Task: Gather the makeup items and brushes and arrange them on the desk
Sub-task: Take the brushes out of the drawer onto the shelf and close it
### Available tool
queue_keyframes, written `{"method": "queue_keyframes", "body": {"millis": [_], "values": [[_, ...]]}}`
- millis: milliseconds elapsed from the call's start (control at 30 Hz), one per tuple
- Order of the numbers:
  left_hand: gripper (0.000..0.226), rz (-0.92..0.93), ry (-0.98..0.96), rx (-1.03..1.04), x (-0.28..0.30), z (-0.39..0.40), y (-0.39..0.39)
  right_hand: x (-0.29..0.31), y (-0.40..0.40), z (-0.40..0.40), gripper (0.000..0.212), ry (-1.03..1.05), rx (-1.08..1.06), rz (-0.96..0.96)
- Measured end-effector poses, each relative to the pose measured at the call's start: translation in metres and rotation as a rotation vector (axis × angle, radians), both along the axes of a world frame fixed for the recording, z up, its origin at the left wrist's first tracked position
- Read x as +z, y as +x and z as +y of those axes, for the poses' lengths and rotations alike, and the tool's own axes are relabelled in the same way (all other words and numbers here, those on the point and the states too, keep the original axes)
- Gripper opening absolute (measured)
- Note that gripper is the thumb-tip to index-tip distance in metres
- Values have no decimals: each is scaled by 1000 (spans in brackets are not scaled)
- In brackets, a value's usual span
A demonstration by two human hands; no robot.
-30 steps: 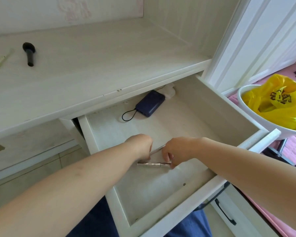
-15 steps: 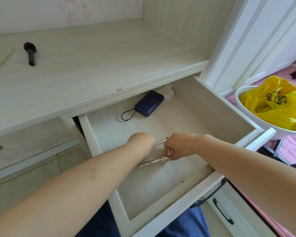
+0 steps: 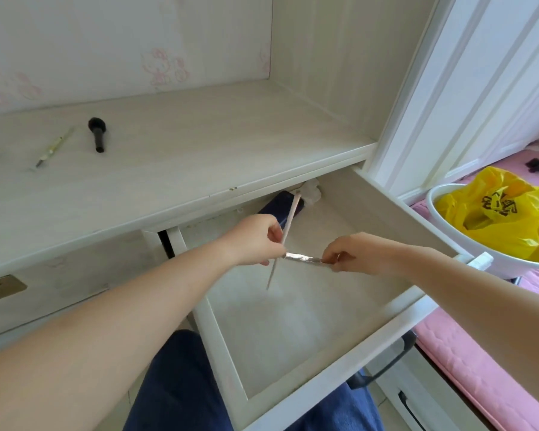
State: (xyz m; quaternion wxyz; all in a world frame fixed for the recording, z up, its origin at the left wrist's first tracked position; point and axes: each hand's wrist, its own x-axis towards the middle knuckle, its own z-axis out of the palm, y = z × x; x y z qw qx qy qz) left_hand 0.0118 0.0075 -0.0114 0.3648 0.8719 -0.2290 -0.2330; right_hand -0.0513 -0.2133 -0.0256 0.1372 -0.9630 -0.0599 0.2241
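Above the open drawer (image 3: 371,331), the left hand (image 3: 255,241) pinches a thin pale brush (image 3: 285,236) that slants from far right to near left. The right hand (image 3: 352,255) grips the right end of a silver makeup stick (image 3: 302,259), which lies level between both hands. Its left end touches the left hand. On the desk (image 3: 184,157) at far left lie a black brush (image 3: 97,133) and a slim pencil (image 3: 52,150), just beside each other.

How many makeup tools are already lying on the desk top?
2: a black brush and, to its left, a thin pale pencil-like stick. Something pale blue at the far left edge is cut off, so more may be hidden.
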Motion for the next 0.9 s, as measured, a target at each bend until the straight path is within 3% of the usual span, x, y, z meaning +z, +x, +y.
{"method": "queue_keyframes", "body": {"millis": [200, 400, 700, 900], "values": [[10, 105, -369, 188, 54, 35, 10, 38, 5, 20, 32, 371, -186, -214], [11, 133, -576, 355, 85, 80, 45, 69, 52, 82, 16, 717, -240, -327], [18, -61, -400, 624, 63, 136, 119, 69, 155, 158, 5, 794, -402, -324], [15, -122, -326, 712, 53, 147, 168, 68, 213, 188, 11, 761, -461, -308]]}}
